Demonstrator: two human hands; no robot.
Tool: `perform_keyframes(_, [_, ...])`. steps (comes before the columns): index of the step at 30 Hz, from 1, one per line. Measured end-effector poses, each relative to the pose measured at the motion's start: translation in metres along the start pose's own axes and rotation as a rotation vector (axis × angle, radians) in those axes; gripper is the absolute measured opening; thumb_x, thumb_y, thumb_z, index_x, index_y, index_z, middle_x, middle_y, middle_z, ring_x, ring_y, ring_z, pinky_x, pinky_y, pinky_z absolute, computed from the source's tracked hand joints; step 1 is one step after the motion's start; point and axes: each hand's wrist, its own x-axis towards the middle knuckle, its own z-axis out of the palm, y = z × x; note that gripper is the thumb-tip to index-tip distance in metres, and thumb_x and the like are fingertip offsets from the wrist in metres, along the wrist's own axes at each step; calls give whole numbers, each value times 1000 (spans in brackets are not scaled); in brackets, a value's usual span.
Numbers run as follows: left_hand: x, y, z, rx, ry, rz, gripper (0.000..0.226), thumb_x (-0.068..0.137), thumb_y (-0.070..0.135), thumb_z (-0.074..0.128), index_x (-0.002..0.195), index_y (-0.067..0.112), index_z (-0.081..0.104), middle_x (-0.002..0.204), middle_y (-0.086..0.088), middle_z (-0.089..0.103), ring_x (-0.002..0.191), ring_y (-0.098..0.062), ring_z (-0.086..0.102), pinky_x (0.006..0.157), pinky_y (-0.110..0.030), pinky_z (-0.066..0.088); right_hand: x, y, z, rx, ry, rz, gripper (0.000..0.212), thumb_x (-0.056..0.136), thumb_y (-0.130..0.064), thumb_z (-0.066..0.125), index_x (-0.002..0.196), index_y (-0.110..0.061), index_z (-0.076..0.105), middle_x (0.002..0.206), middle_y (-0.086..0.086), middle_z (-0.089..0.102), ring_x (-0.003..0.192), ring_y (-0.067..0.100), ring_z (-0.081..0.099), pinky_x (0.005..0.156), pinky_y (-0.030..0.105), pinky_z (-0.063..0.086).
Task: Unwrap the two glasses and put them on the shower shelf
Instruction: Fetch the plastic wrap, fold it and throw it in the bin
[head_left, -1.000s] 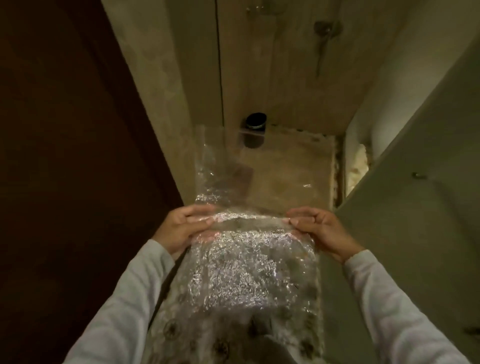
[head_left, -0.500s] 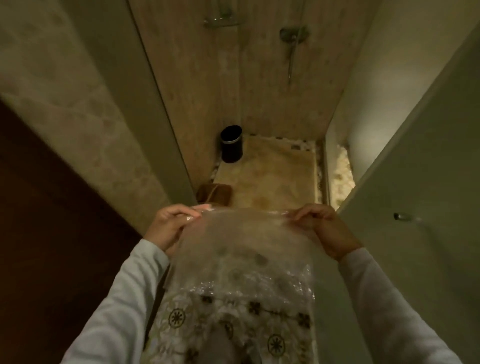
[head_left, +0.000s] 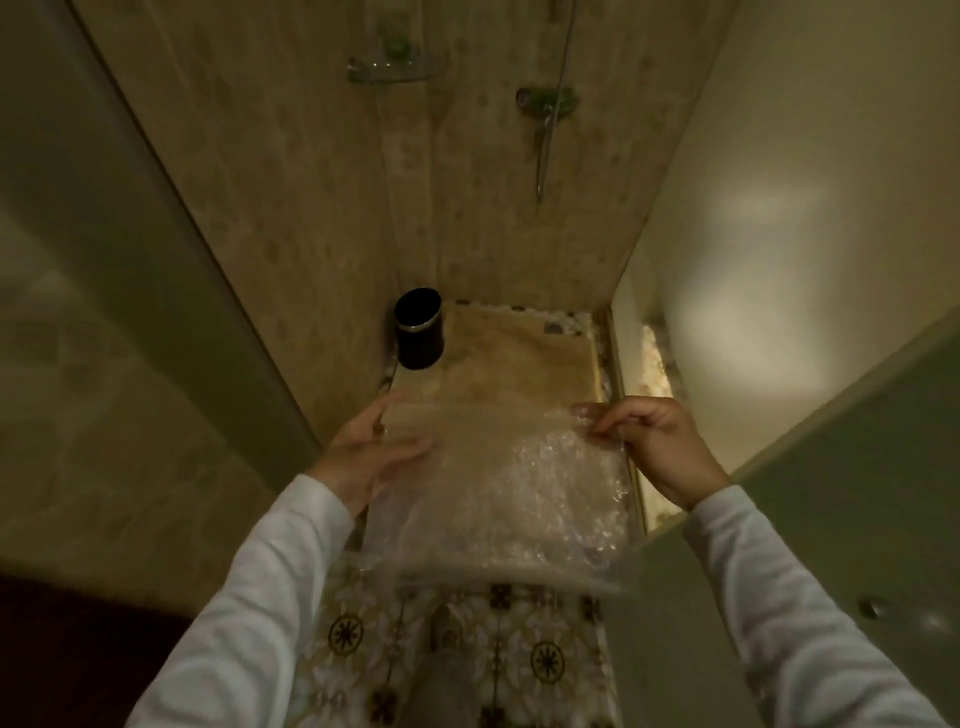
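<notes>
A tiled shower with a patterned floor; a black cup sits at 12 o'clock; the shower shelf is high up, its contents too blurry to tell; the right hand pinches the bubble wrap; the left hand lies flat and loose on it; the wrap has now lifted and spread wider.

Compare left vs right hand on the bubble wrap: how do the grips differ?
The right hand pinches the top corner of the bubble wrap between fingertips, fingers curled; the left hand lies flatter, fingers extended along the sheet's left edge. The right hand's back faces the camera, while the left shows more of its thumb side and is partly seen through the wrap. Both touch the sheet near its top edge, at similar height, and both arms wear white sleeves.
</notes>
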Motion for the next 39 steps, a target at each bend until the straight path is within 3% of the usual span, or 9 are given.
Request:
perform_keyframes(3, [47, 24, -13, -36, 11, 61, 77, 62, 4, 81, 133, 24, 57, 120, -18, 69, 101, -38, 70, 70, -39, 62, 48, -11, 11, 186, 19, 137, 25, 100, -12, 59, 121, -15, 73, 117, 26, 70, 104, 39, 64, 89, 40, 52])
perform_keyframes(7, [110, 62, -25, -9, 33, 152, 76, 60, 5, 82, 132, 18, 59, 117, -15, 70, 105, -32, 69, 74, -36, 60, 94, -19, 32, 291, -119, 322, 54, 99, -46, 50, 135, -7, 63, 129, 22, 69, 117, 34, 68, 103, 46, 54])
perform_keyframes(11, [153, 86, -26, 32, 31, 134, 51, 69, 2, 78, 119, 7, 64, 104, -14, 75, 95, -28, 71, 72, -33, 59, 125, -17, 43, 15, -52, 237, 33, 88, -12, 71, 112, 10, 70, 113, 29, 73, 81, 15, 77, 82, 27, 62])
perform_keyframes(17, [193, 95, -23, 73, -37, -23, 35, 82, 3, 72, 117, 2, 67, 109, -18, 74, 95, -31, 72, 79, -41, 61, 169, -19, 38, 0, 75, 161, 8, 84, -16, 75, 86, -10, 81, 101, 23, 78, 79, 18, 72, 73, 26, 52])
perform_keyframes(20, [217, 100, -19, 45, -5, 7, 30, 81, -2, 71, 111, 2, 69, 103, -17, 75, 91, -30, 72, 82, -43, 58, 189, -17, 25, -48, 23, 193, 29, 87, -8, 76, 62, -20, 69, 88, 29, 69, 88, 29, 76, 53, 14, 45])
perform_keyframes(29, [281, 133, -2, 73, -25, 101, 19, 85, -7, 65, 99, 5, 72, 85, -7, 77, 79, -18, 73, 65, -26, 60, 269, -29, -17, 74, -66, 217, 21, 89, 6, 66, 104, -6, 73, 100, 12, 79, 79, 12, 75, 66, 21, 61])
perform_keyframes(32, [315, 144, 3, 59, -64, 118, 26, 80, 2, 69, 106, 3, 73, 104, -17, 75, 97, -25, 72, 78, -31, 61, 306, -25, -43, 93, -111, 190, 55, 67, -16, 86, 115, 2, 68, 98, 14, 78, 80, 11, 75, 63, 21, 60])
perform_keyframes(37, [383, 170, 41, -3, -61, 130, 35, 57, 11, 86, 91, 8, 78, 98, -16, 77, 91, -22, 75, 75, -27, 61, 379, -33, -88, 149, -65, 163, 19, 78, 2, 72, 94, -3, 81, 97, 18, 79, 93, 23, 78, 75, 26, 63])
perform_keyframes(39, [413, 183, 65, -3, -100, 144, 44, 41, 20, 95, 79, 6, 79, 95, -16, 78, 91, -22, 75, 72, -26, 61, 409, -33, -114, 128, -12, 158, 43, 84, 21, 55, 77, -10, 83, 81, 11, 79, 77, 18, 76, 66, 22, 61])
